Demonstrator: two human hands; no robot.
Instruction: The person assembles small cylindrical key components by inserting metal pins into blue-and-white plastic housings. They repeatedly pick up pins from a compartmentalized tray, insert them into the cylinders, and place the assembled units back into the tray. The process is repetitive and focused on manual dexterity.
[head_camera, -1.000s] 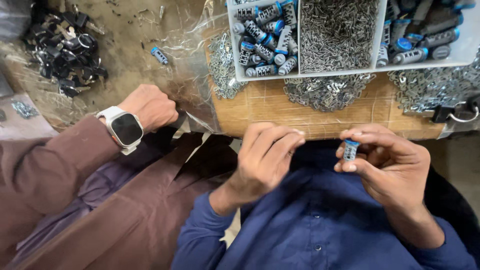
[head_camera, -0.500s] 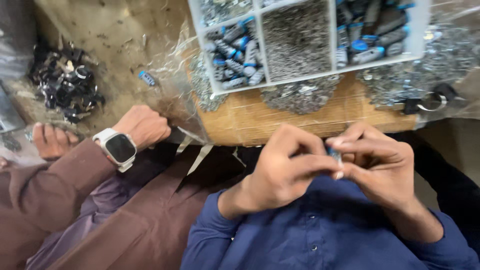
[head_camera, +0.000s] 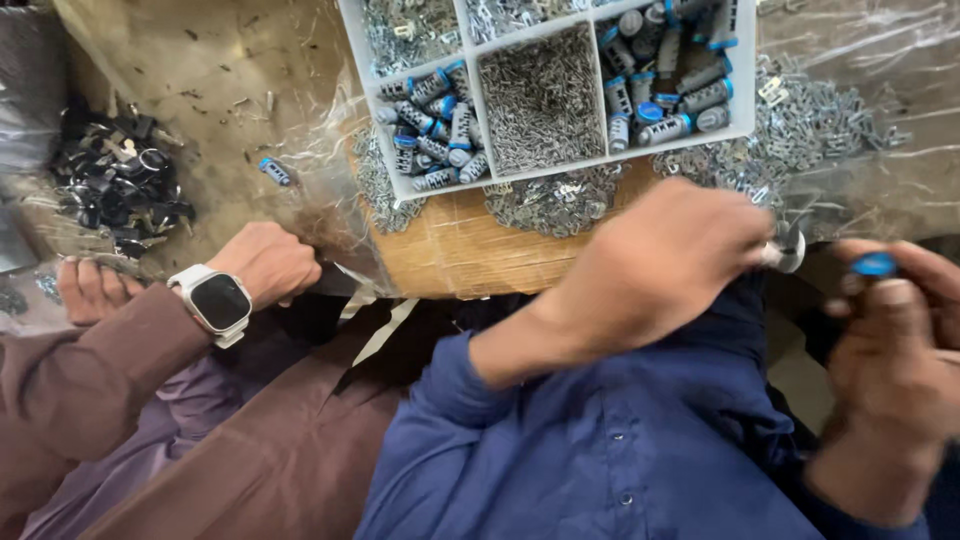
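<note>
1. Our right hand (head_camera: 895, 340), blurred, pinches a blue-capped cylinder (head_camera: 874, 266).
2. Our left hand (head_camera: 665, 255) is curled near a metal ring (head_camera: 788, 254); grip unclear.
3. Beyond, the tray (head_camera: 745, 70) is cut off at the top.

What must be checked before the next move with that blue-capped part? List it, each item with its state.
1. right hand grips the blue-capped part at its fingertips: ok.
2. left hand has a firm hold on the small metal piece: cannot tell, motion blur.
3. Metal piece and blue-capped part meet: not ok, they are apart.
4. white divided tray stocked with grey and blue cylinders and small metal bits: ok.
5. co-worker's hand with the watch is away from both hands: ok, it rests at the bench edge to the side.
</note>
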